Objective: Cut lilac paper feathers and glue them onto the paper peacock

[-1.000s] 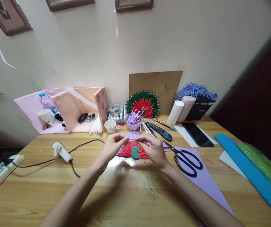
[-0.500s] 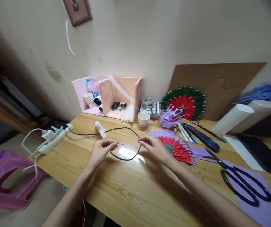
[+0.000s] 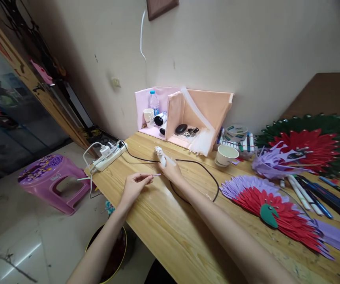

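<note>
My left hand [image 3: 136, 186] pinches a thin purple strip [image 3: 157, 174] between thumb and fingertips, over the near left part of the wooden table. The strip's free end points right. Farther in, my right hand [image 3: 171, 170] closes around a white glue gun [image 3: 160, 155] lying on the table; my fingers partly hide its handle. A black cord [image 3: 201, 165] loops over the wood around my right forearm. To the right lies a fan-shaped craft of purple and red petals [image 3: 255, 197] with a green bird-head piece [image 3: 269, 215].
A white power strip [image 3: 110, 156] sits at the table's left edge, above a pink stool [image 3: 66, 177]. Behind the hands stand a peach cardboard box [image 3: 175, 110] and a paper cup [image 3: 226, 155]. Purple scraps [image 3: 272, 161], several pens [image 3: 301, 193] and a green-red fan [image 3: 309, 138] are at the right.
My right hand has moved left from the cord loop onto the glue gun. My left hand still pinches the purple strip. The view has turned left.
</note>
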